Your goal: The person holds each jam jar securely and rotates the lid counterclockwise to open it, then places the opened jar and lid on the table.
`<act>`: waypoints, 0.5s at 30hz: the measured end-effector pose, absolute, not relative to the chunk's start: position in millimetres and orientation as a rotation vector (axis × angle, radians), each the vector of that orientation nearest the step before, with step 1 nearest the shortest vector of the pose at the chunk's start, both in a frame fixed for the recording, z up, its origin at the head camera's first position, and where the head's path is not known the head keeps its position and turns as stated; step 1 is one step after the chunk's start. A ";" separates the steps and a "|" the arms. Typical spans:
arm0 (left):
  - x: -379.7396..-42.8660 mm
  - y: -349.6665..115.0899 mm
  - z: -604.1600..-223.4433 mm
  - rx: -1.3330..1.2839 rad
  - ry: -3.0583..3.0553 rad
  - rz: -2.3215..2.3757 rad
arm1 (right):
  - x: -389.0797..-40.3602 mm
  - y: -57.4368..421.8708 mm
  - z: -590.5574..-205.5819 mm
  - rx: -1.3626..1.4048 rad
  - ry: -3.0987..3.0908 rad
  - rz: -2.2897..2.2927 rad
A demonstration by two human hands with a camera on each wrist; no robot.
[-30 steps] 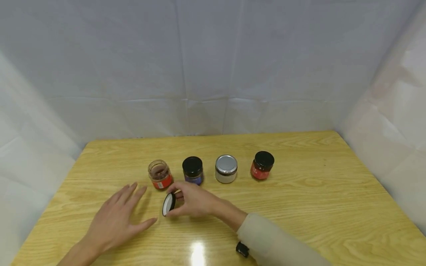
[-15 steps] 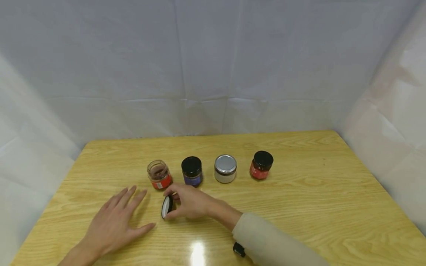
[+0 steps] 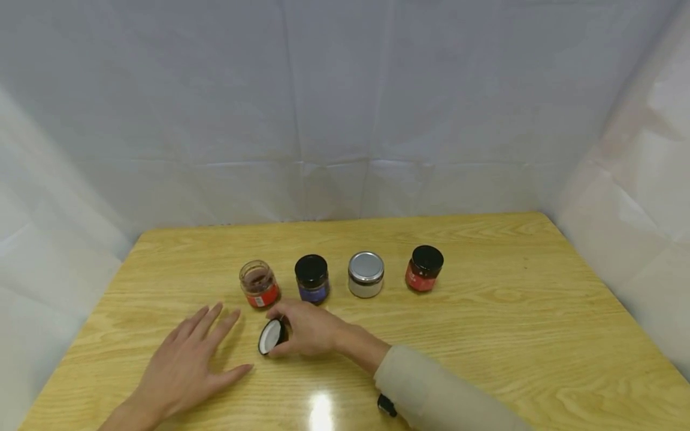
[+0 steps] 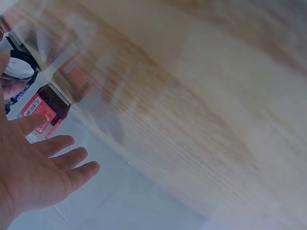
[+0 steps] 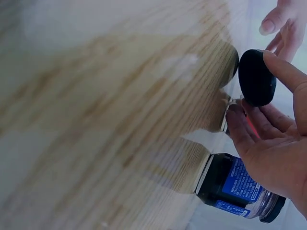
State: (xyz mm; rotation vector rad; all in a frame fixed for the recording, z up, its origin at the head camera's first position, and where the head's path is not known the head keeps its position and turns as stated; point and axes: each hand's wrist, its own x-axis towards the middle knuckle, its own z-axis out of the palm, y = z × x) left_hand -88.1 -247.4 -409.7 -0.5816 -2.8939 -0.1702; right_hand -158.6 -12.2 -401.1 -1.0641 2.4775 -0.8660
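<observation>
In the head view my right hand [image 3: 309, 330] pinches a black jar lid [image 3: 271, 336] between thumb and fingers. The lid stands tilted low over the table, its white inside facing left and up; whether its lower edge touches the wood I cannot tell. Its black outer face [image 5: 255, 79] fills part of the right wrist view. Just behind the lid is a lidless glass jar [image 3: 261, 294] with a red label and dark residue inside. To the left my left hand [image 3: 185, 362] is spread with nothing in it, its fingers near that jar.
Right of the lidless jar stand a blue-labelled jar with a black lid [image 3: 312, 278], a jar with a silver lid [image 3: 366, 274] and a red-labelled jar with a black lid [image 3: 424, 269]. White sheeting [image 3: 345, 120] rises behind the wooden table [image 3: 512, 323].
The right hand has shifted slightly toward the person. The lid has tipped so that more of its white inside faces up. My left hand and the jars have barely moved.
</observation>
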 end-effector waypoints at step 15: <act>-85.6 -249.2 -412.1 -0.625 -2.831 -0.126 | -153.9 -20.4 -401.3 -1.149 2.662 -0.508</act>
